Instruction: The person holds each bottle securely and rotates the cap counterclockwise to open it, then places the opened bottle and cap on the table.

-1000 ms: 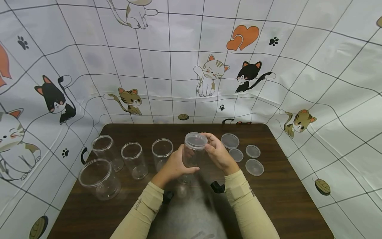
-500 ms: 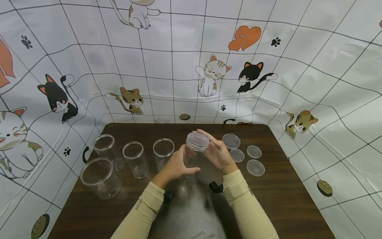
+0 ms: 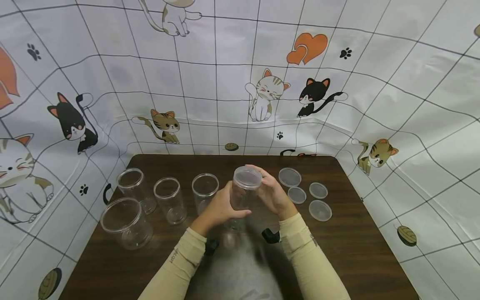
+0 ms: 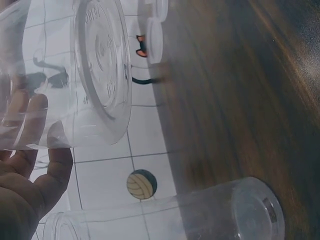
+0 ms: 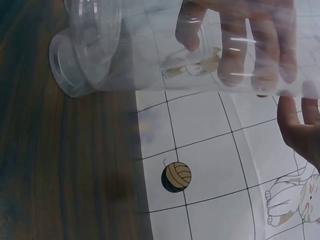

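Observation:
Above the middle of the table, my left hand (image 3: 220, 205) grips a clear plastic jar (image 3: 241, 199), its thumb across the front. In the left wrist view the fingers (image 4: 34, 117) curl behind the jar's wall, and its moulded base (image 4: 102, 55) shows. A translucent lid (image 3: 247, 177) sits on the mouth; whether it is fully seated I cannot tell. My right hand (image 3: 275, 193) holds the lid's right and far edge, its fingers bent round the rim. Only part of that right hand (image 5: 300, 127) shows in the right wrist view, at the jar's top end.
Several open clear jars stand on the left of the dark wooden table (image 3: 360, 250), including a wide jar (image 3: 125, 227) and a tall jar (image 3: 204, 189) beside my left hand. Several loose lids (image 3: 320, 210) lie flat at the right. A cat-print sheet (image 3: 225, 83) surrounds the table.
My right hand has shifted round the lid toward its far side, with the fingers reaching farther behind the rim. The left hand keeps its grip on the jar, nearly still.

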Motion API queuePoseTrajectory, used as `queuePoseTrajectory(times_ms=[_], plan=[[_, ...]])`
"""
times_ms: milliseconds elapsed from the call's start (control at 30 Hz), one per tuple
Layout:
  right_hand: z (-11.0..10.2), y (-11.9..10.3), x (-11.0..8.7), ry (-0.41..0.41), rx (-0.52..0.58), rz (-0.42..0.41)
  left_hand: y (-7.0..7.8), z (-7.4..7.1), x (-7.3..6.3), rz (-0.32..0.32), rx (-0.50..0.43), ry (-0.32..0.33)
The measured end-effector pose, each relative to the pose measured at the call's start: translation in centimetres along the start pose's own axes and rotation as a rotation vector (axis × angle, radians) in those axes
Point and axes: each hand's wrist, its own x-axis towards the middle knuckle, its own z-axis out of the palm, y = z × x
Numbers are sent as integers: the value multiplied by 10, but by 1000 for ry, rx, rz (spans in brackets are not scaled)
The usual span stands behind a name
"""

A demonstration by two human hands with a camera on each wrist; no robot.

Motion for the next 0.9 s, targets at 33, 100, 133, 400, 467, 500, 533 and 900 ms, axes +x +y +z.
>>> queuePoseTrajectory(times_ms=[33, 100, 133, 400, 467, 500, 533, 900], plan=[[1, -1, 1, -17, 13, 4, 0, 0, 0, 5, -3, -3], [3, -3, 4, -44, 44, 17, 1, 1, 0, 13, -7, -10], [4, -4, 6, -51, 61, 24, 1, 1, -1, 16, -14, -11], [7, -2, 6, -8, 138, -21, 2, 1, 0, 16, -21, -3], [5, 2, 1, 7, 114, -51, 2, 0, 0, 9, -15, 13], [4, 4, -1, 12, 94, -62, 2, 0, 0, 7, -12, 21], [4, 5, -2, 20, 71, -65, 2, 0, 0, 5, -8, 28], [0, 7, -1, -31, -104, -31, 0, 1, 0, -13, -15, -13]])
